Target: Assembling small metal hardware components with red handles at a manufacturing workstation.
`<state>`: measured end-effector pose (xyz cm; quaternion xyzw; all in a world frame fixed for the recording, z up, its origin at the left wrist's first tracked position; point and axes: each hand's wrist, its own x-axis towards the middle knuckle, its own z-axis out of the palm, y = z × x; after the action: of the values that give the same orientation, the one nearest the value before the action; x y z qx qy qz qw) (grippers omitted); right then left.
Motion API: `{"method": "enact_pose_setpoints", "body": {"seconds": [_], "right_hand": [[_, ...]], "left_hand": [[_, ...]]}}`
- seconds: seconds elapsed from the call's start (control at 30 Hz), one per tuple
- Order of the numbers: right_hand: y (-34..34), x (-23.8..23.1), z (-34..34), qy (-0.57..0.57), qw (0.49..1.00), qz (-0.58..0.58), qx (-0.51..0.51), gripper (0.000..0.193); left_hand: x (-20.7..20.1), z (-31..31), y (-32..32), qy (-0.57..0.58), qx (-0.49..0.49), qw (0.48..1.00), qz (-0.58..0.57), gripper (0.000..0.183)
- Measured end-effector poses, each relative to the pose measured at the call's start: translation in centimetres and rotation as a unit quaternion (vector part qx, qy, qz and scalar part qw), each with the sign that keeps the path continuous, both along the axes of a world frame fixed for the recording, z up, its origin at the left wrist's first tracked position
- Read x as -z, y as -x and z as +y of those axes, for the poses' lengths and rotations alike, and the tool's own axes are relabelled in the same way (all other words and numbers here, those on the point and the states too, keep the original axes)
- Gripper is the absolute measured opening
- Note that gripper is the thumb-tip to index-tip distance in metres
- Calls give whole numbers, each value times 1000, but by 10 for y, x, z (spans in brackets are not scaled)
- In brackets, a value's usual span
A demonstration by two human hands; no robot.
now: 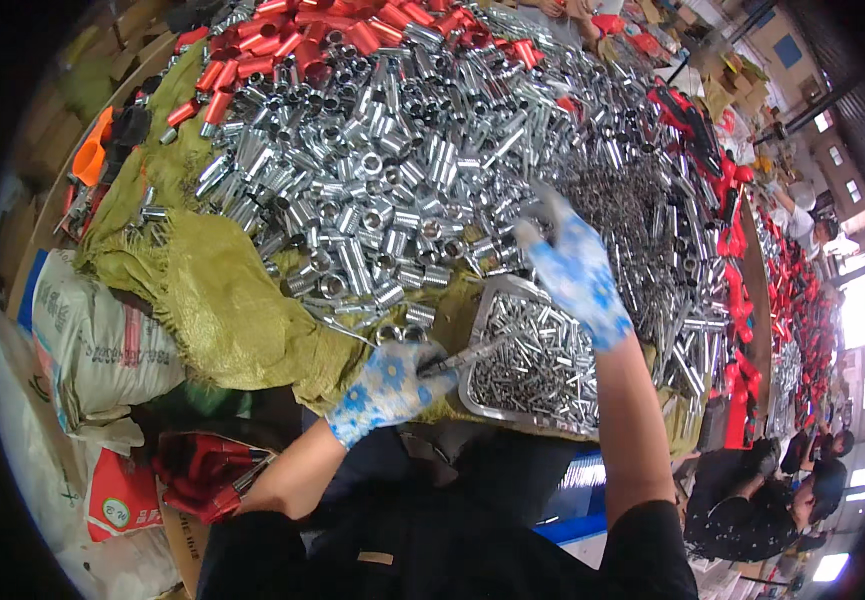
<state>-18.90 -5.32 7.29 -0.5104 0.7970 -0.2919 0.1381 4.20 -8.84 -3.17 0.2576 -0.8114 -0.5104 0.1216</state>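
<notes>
My left hand (388,386), in a white glove with blue flowers, is closed around a slim metal rod (480,352). The rod points right, over the left side of a metal tray (474,392) filled with small silver pins (542,350). Beyond the tray, my right hand (577,270), gloved alike, reaches over the heap with its fingers apart. I see nothing held in it. Its fingertips are near shiny metal sleeves (442,165) and a patch of thin dark metal pieces (612,205).
Red tubes (282,40) lie at the heap's far side, red-and-black tool parts (687,120) along its right. Green woven sheeting (222,300) is under the left edge. White sacks (112,335) and a box with red pieces (207,475) stand left. People (752,500) sit at the right.
</notes>
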Motion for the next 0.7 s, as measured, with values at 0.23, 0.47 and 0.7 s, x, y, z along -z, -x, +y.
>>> {"method": "enact_pose_setpoints", "body": {"seconds": [0.23,0.47,0.7], "right_hand": [[36,28,-134,44,975,218,-13,49],[55,12,-168,2,981,194,-7,47],[245,12,-121,-205,897,389,46,54]], "left_hand": [[4,1,8,-31,17,999,36,30],[5,-5,5,26,29,996,78,25],[6,-5,16,10,38,996,80,22]]}}
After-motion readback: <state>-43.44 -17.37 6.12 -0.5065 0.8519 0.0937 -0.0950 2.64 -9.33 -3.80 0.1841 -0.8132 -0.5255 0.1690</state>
